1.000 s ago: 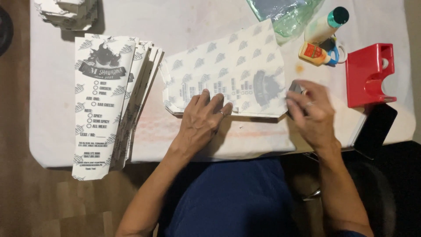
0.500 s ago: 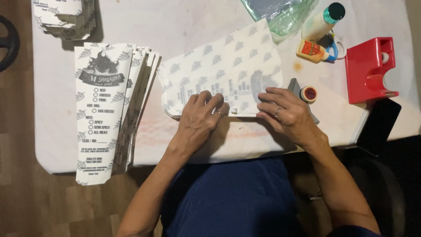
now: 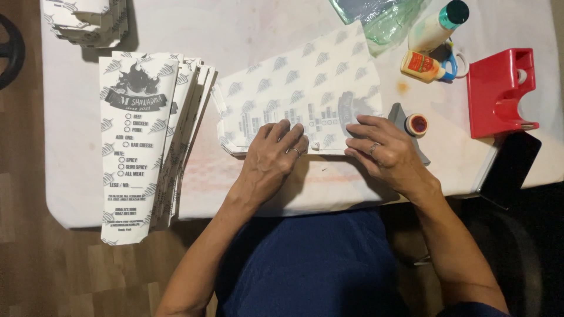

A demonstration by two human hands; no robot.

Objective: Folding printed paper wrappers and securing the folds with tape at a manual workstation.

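Pressing flat on a pile of printed paper sheets [image 3: 299, 94] lying on the white counter [image 3: 264, 29], close to its near edge. Left hand [image 3: 273, 155] spread open, fingers down on the bottom edge of the top sheet, holding nothing. Right hand [image 3: 385, 149] also open and flat, fingertips on the same bottom edge, just beside a small round red-capped pot [image 3: 418, 124] resting on a grey tool [image 3: 405, 129]; no grip on either.

To the left, a fanned pile of long finished paper bags [image 3: 150, 152], hanging a little over the counter's edge. Another small pile of bags [image 3: 88, 20] at the far left corner. So, by the look of it, many bags done already, and a thick pile of flat sheets not yet made up. Top sheet looks mid-fold along its bottom edge, perhaps being pressed down; hard to tell for sure.

Farther right: a red tape holder [image 3: 499, 91], a small glue bottle [image 3: 423, 64], a white bottle with a green cap [image 3: 437, 26], a clear plastic bag [image 3: 382, 17], and a black phone [image 3: 511, 167] at the edge.
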